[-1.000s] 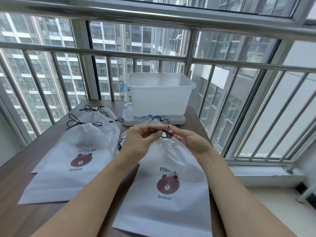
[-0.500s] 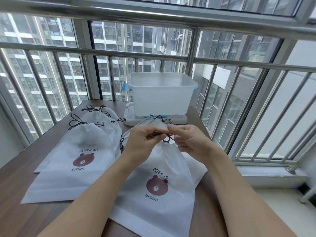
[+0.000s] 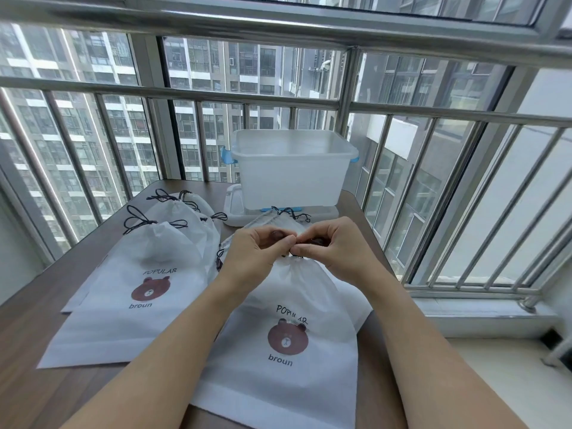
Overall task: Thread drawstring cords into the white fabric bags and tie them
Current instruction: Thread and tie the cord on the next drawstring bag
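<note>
Head view, centre frame: white fabric bag [image 3: 288, 329] lying flat on the table [image 3: 28, 351], soft and light, probably best held at the gathered neck. Thin dark cord [image 3: 294, 252] likely slippery. Left hand [image 3: 257, 252] and right hand [image 3: 334, 252] both pinching cord there, knuckles up, fingertips meeting.

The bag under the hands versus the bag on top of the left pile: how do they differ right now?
The bag under the hands has its gathered neck held up by the left hand and right hand, both pinching its cord; the left-pile bag lies untouched, its dark cord loose in loops. It sits farther left. Both are white with a brown bear print.
</note>
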`<state>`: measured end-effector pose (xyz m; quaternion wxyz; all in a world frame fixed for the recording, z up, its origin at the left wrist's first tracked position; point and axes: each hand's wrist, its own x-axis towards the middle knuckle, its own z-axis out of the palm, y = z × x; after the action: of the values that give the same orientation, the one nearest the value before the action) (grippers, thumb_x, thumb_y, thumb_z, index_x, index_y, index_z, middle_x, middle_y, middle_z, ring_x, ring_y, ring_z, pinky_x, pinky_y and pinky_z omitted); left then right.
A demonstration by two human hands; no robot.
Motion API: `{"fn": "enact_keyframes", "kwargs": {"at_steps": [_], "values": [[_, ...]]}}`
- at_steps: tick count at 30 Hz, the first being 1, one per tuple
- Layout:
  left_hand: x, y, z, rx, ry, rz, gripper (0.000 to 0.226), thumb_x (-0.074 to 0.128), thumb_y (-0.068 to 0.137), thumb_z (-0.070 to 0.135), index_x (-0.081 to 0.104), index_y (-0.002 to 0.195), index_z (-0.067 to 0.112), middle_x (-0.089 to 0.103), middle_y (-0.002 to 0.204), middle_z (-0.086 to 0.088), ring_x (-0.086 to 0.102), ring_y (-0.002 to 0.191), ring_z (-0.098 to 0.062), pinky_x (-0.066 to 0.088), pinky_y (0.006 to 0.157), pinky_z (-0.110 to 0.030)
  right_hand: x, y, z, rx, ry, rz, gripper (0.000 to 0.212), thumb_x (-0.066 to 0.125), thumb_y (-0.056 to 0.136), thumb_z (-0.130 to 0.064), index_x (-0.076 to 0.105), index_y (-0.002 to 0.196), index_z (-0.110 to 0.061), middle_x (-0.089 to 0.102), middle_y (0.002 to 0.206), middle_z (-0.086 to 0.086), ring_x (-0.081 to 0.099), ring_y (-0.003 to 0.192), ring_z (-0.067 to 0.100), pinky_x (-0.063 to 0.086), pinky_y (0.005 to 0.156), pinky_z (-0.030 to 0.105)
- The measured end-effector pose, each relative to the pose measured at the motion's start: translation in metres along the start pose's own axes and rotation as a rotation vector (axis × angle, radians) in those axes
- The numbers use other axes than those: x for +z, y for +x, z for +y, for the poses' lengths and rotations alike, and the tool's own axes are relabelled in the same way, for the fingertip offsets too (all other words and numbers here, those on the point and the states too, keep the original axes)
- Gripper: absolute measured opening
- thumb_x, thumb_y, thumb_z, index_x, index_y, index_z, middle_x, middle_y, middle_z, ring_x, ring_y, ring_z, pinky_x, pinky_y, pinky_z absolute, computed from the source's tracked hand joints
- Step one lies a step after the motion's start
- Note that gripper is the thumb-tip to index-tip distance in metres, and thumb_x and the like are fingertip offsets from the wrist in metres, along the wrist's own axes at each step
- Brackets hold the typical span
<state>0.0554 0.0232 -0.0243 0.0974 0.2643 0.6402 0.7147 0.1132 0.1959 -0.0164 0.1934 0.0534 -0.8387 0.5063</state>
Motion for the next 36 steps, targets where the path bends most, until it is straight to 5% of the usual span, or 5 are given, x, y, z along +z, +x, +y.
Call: {"fn": "enact_keyframes", "kwargs": {"at_steps": [5, 12, 21, 24, 36], "values": [[-0.005, 0.006, 0.0, 0.008, -0.048, 0.039, 0.02, 0.076, 0.082, 0.005, 0.073, 0.102, 0.009, 0.076, 0.081, -0.011, 0.07, 0.074, -0.018, 0.055, 0.072, -0.023, 0.004, 0.0, 0.0, -0.014, -0.027, -0.013, 0.005, 0.077, 0.088, -0.015, 0.081, 0.085, -0.016, 0.074, 0.072, 0.004, 0.062, 0.065, 0.013, 0.046, 0.064, 0.03], [-0.01, 0.006, 0.004, -0.064, -0.183, -0.03, 0.02, 0.064, 0.091, 0.001, 0.068, 0.11, 0.002, 0.076, 0.093, -0.014, 0.067, 0.071, -0.014, 0.056, 0.069, -0.022, 0.009, 0.003, 0.003, -0.009, 0.118, 0.06, 0.013, 0.068, 0.093, -0.018, 0.081, 0.095, -0.016, 0.078, 0.091, 0.005, 0.072, 0.089, 0.02, 0.054, 0.087, 0.042], [-0.011, 0.007, -0.003, 0.078, 0.195, 0.058, 0.015, 0.079, 0.083, 0.016, 0.079, 0.08, 0.031, 0.077, 0.085, 0.002, 0.072, 0.083, -0.018, 0.055, 0.082, -0.034, 0.018, 0.001, 0.001, -0.005, 0.061, 0.067, 0.015, 0.064, 0.098, -0.016, 0.074, 0.087, -0.01, 0.068, 0.074, 0.01, 0.055, 0.07, 0.011, 0.044, 0.068, 0.028], [-0.009, 0.006, -0.001, 0.093, 0.219, 0.065, 0.015, 0.076, 0.084, 0.011, 0.08, 0.086, 0.025, 0.078, 0.086, 0.004, 0.073, 0.085, -0.018, 0.056, 0.083, -0.031, 0.02, 0.001, 0.001, 0.011, 0.024, 0.088, 0.017, 0.064, 0.098, -0.015, 0.072, 0.084, -0.011, 0.063, 0.067, -0.005, 0.051, 0.063, 0.006, 0.041, 0.062, 0.023], [-0.007, 0.005, -0.006, 0.015, 0.068, -0.085, 0.017, 0.073, 0.085, 0.001, 0.076, 0.101, 0.002, 0.078, 0.095, -0.009, 0.074, 0.093, -0.019, 0.055, 0.084, -0.022, 0.017, -0.001, -0.002, 0.103, 0.184, 0.018, 0.021, 0.067, 0.096, -0.015, 0.067, 0.083, 0.002, 0.059, 0.066, 0.002, 0.045, 0.058, 0.006, 0.036, 0.058, 0.02]]}}
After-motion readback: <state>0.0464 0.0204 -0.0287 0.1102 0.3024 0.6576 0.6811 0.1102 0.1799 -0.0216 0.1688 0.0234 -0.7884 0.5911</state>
